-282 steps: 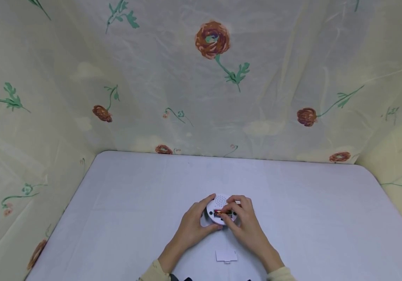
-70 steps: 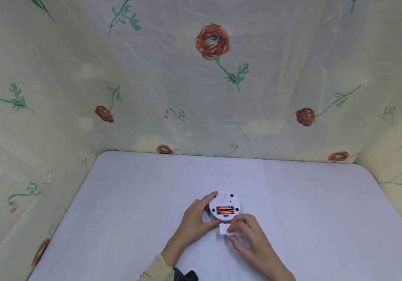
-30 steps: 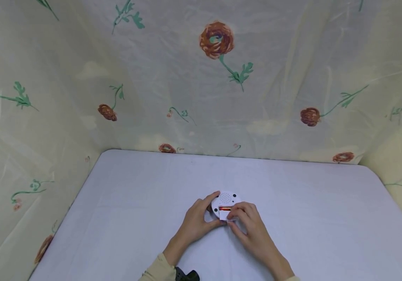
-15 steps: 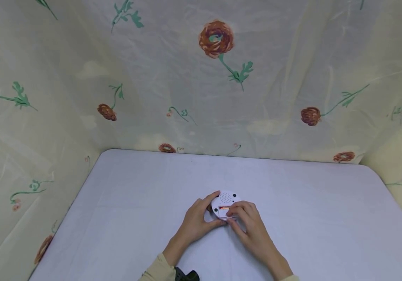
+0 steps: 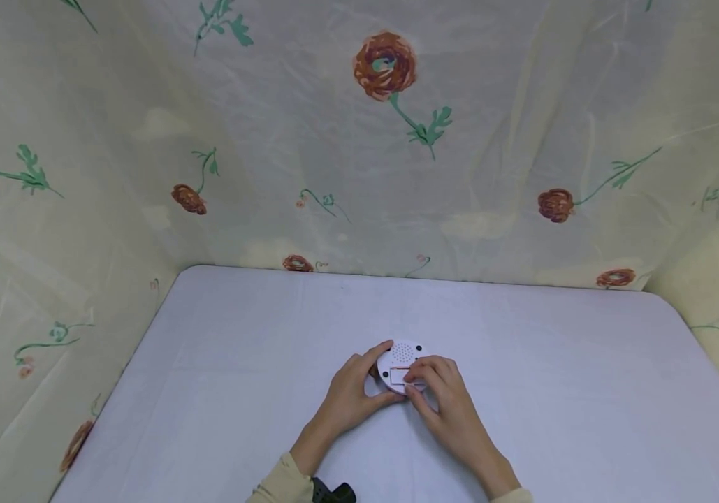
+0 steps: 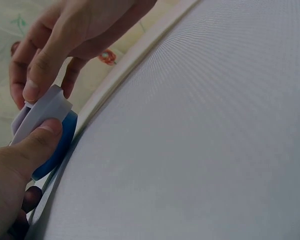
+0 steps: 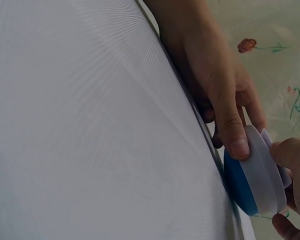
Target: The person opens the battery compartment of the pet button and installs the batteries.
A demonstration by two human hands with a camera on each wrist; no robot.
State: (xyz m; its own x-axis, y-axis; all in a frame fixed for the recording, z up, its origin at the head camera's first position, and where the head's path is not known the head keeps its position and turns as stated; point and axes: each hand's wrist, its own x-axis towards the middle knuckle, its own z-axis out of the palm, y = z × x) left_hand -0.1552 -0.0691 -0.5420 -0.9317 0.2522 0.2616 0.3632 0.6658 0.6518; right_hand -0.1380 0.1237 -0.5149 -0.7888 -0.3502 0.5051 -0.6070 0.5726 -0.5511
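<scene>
A round white battery-powered device [image 5: 403,351] lies back-up on the table, showing speaker holes and dark round feet. In the left wrist view, the device [image 6: 47,107] has a blue underside. My left hand [image 5: 354,391] grips its left edge between thumb and fingers. My right hand [image 5: 446,402] pinches a small white battery cover [image 5: 397,377] laid over the battery compartment. Only a thin reddish strip of the batteries shows along the cover's upper edge. In the right wrist view, the cover [image 7: 282,175] stands slightly off the device's back; my right fingers hide part of it.
The white-covered table [image 5: 258,335] spreads around both hands. Pale curtains [image 5: 258,126] with printed flowers hang behind and at the sides. A black wrist device [image 5: 334,493] sits at the left sleeve.
Earlier the right fingers were at a battery while the cover lay on the table. The right hand then brought the cover up over two batteries, and it has slid upward, hiding nearly all of them.
</scene>
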